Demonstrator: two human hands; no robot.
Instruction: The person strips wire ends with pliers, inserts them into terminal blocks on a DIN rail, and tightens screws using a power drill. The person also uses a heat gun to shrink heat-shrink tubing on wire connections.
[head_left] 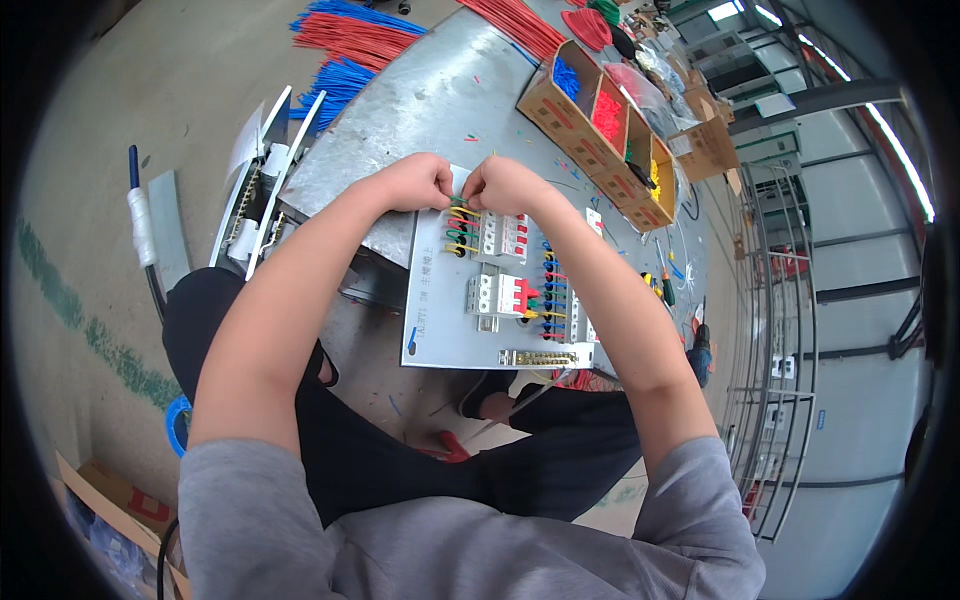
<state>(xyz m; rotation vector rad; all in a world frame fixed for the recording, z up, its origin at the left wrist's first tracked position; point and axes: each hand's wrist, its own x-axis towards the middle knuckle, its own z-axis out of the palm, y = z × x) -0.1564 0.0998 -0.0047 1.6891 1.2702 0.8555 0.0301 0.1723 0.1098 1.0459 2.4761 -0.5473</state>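
Both hands, left (415, 183) and right (505, 184), pinch green wire (458, 201) near the divided cardboard box (600, 125).

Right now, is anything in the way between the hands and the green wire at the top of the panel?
Nothing visible. The left hand and right hand already meet over the green wire at the top of the white panel, fingertips pinched at it. The breakers sit just below, clear of the hands.
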